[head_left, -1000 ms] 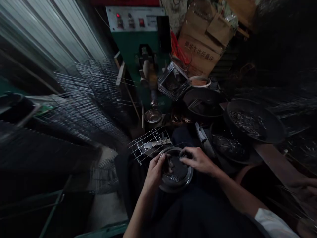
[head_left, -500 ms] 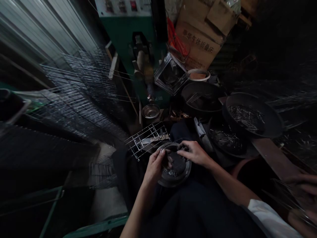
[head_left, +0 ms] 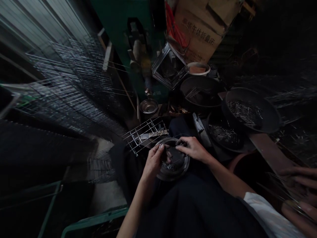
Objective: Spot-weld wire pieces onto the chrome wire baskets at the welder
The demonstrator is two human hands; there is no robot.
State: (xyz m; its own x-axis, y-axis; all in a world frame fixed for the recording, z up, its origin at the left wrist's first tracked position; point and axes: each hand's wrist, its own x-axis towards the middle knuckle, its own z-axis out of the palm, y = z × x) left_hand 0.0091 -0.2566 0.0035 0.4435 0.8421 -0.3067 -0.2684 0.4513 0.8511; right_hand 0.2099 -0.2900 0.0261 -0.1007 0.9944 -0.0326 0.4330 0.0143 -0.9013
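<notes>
A round dark dish (head_left: 182, 172) lies on my lap, with small shiny metal pieces (head_left: 169, 166) in its lower part. My left hand (head_left: 155, 160) is over the dish's left side, thumb and fingers pinched together. Whatever is in that pinch is too small and dark to make out. My right hand (head_left: 194, 149) is at the dish's upper right rim, fingers curled and pressed together, their contents also unclear. Just beyond my left hand rests a small wire grid (head_left: 135, 140), with a pale flat strip (head_left: 151, 134) across it.
A green machine (head_left: 119, 29) stands ahead, a metal bowl (head_left: 149, 106) below it. Pans of thin metal pieces (head_left: 244, 112) are at right. Stacked wire racks (head_left: 66, 96) fill the left. Another person's hand (head_left: 303, 180) is at lower right by wires. A green crate (head_left: 94, 222) sits lower left.
My view has shifted slightly, so the surroundings appear a little higher and further left. Both hands stay over the dish in nearly the same pinched pose.
</notes>
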